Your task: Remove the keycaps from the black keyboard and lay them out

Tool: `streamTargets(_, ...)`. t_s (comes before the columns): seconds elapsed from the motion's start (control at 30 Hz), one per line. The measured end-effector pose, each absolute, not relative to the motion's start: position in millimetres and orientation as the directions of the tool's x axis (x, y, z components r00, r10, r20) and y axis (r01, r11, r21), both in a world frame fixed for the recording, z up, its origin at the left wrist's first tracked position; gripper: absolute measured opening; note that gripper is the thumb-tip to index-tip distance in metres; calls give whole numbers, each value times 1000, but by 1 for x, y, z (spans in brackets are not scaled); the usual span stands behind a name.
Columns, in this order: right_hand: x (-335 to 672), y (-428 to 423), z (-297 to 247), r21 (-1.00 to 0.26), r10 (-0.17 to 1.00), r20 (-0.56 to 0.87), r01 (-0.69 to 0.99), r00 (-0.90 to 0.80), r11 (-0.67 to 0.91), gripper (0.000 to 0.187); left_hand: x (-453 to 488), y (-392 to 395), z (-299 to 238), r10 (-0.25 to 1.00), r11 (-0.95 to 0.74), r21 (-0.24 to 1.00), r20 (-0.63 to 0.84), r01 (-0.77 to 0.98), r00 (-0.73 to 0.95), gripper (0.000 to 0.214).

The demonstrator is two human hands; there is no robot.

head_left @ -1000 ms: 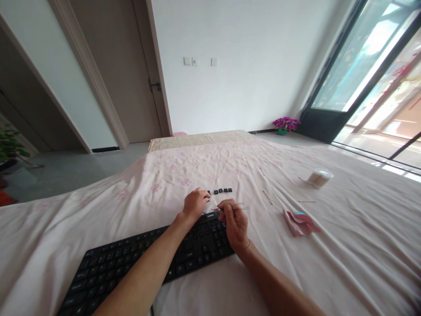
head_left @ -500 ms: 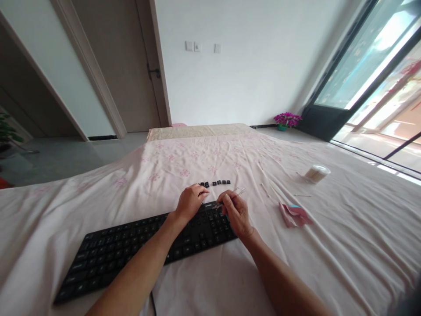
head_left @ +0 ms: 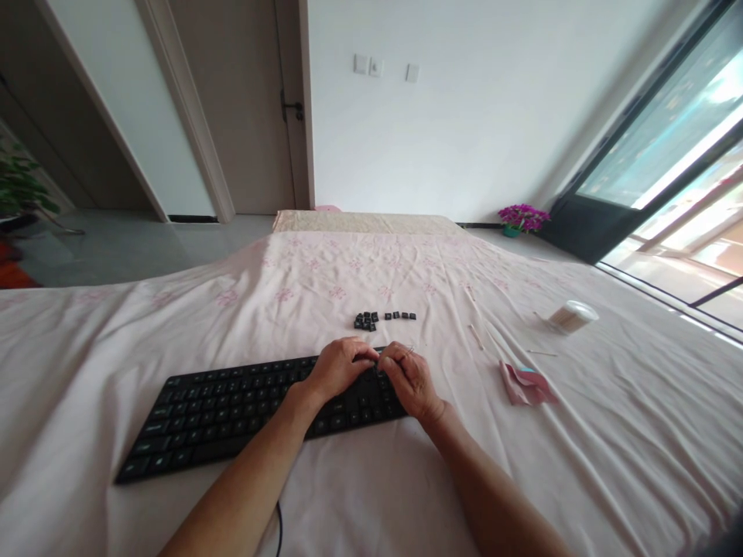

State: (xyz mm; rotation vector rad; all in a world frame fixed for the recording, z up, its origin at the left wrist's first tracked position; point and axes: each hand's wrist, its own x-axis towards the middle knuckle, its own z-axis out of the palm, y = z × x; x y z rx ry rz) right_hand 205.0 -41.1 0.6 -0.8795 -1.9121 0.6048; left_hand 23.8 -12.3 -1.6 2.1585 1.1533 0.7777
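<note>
A black keyboard (head_left: 232, 410) lies on a pale pink sheet (head_left: 360, 286). My left hand (head_left: 340, 366) rests curled on the keyboard's right end. My right hand (head_left: 409, 377) sits beside it, its fingers pinched on a thin wire tool (head_left: 408, 350) over the far right keys. The two hands nearly touch. Several loose black keycaps (head_left: 380, 318) lie in a short row and a small heap on the sheet just beyond the hands.
A folded pink cloth (head_left: 525, 384) lies to the right, with a round tub of cotton swabs (head_left: 572, 316) and a few loose swabs (head_left: 477, 334) beyond it. A pot of purple flowers (head_left: 521, 218) stands by the glass door. A cable (head_left: 279, 534) runs toward me.
Both hands have drawn back from the sheet onto the keyboard's right end and closed together. The wire tool has come down with the right hand. More keycaps lie in the heap.
</note>
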Motion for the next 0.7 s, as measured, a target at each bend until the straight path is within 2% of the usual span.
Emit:
streamTargets(0.17,204,-36,-1,-619,735,533,399,-419,676,21,24,-14,-3,842,-504,649,221,570,493,14)
streamTargets(0.43,206,-37,1,-633,745,493,402,-449,661,23,26,-14,-6,789,-588,534,217,607,574,7)
streamTargets(0.63,200,-37,13,-610,763,390,476,-516,634,25,27,-14,-7,817,-556,532,210,638,537,8)
streamTargets(0.7,202,-35,11,-653,790,382,465,-480,598,26,26,-14,-7,810,-563,539,212,626,546,7)
